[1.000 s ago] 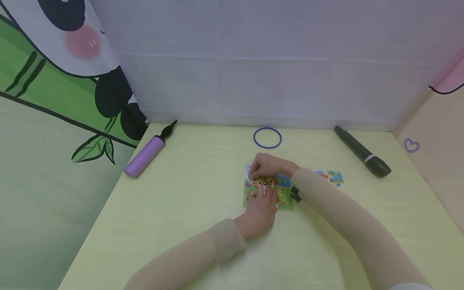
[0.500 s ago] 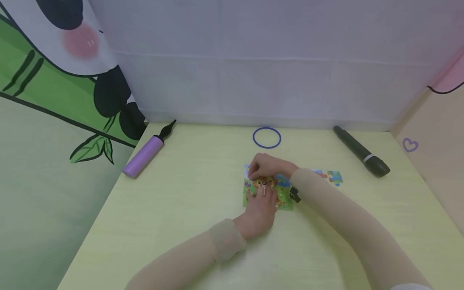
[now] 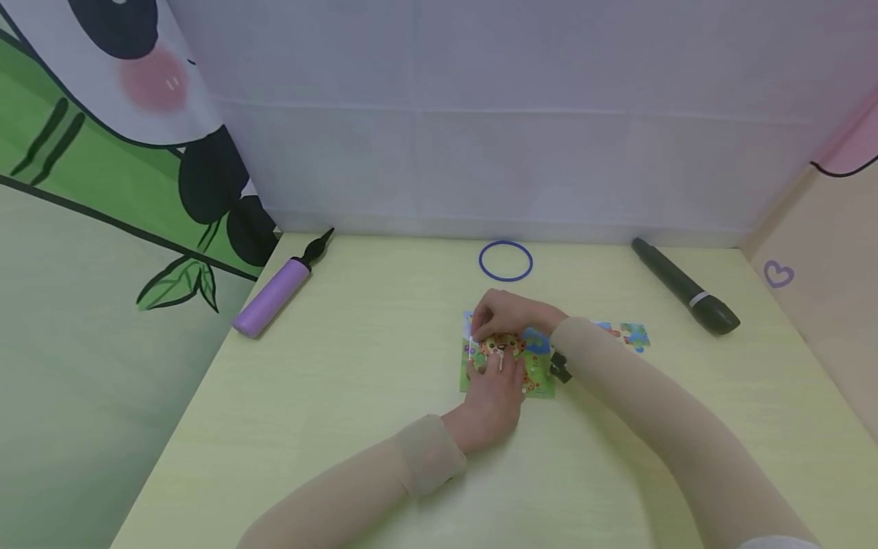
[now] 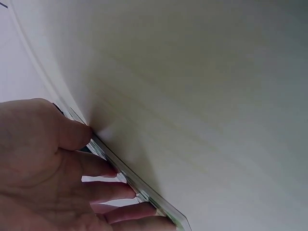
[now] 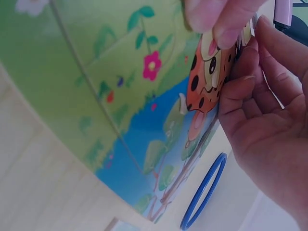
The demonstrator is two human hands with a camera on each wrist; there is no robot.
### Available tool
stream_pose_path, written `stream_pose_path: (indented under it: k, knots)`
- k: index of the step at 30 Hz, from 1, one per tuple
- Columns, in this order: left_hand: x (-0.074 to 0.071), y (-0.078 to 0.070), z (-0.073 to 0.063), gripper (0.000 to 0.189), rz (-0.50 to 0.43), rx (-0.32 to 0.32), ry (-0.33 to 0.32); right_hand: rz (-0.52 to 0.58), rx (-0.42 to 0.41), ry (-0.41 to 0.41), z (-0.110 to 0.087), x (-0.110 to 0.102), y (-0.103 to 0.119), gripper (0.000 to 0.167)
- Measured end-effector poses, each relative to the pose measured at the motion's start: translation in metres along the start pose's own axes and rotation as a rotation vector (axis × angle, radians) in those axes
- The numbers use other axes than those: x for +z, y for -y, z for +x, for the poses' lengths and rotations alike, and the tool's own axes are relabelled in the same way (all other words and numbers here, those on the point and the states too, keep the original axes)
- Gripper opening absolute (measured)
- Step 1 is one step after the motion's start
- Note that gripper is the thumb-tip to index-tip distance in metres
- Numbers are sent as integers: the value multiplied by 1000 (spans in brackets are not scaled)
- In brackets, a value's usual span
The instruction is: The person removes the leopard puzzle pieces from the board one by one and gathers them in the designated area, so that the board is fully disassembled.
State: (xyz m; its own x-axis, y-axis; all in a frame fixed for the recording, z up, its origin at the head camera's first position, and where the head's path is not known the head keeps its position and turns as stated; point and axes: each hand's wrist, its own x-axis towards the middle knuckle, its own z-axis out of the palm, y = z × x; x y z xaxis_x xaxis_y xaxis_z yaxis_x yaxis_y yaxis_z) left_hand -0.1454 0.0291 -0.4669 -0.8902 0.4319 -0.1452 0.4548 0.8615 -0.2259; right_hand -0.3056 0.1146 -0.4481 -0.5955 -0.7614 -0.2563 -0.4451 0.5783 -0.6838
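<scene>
Head view: a flat, glossy rectangular puzzle with an orange spotted cartoon leopard (image 3: 542, 385) lies on the pale yellow bench (image 3: 309, 381), under both hands. The left hand (image 3: 490, 393) rests on its lower middle, fingers spread and nearly straight, pressing flat rather than gripping. The right hand (image 3: 511, 311) is at its upper left, fingers curled downward; whether they pinch a piece I cannot tell. Multicoloured loose puzzle pieces (image 3: 635, 335) lie just right of it. Beyond are a thin blue ring (image 3: 505, 280), a purple cylindrical pump (image 3: 274, 297) and a black microphone (image 3: 682, 290).
</scene>
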Motion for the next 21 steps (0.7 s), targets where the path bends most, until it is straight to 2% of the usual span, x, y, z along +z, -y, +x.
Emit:
stream_pose_path:
  k: [7, 11, 21]
  knots:
    - [0, 0, 0, 59, 3, -2, 1, 25, -34, 10, 0, 0, -1, 7]
    - [-2, -1, -1, 59, 8, 3, 26, 34, -47, 12, 0, 0, -2, 4]
    - [-2, 0, -5, 57, -1, 10, -38, 49, -113, 17, -1, -1, 0, 5]
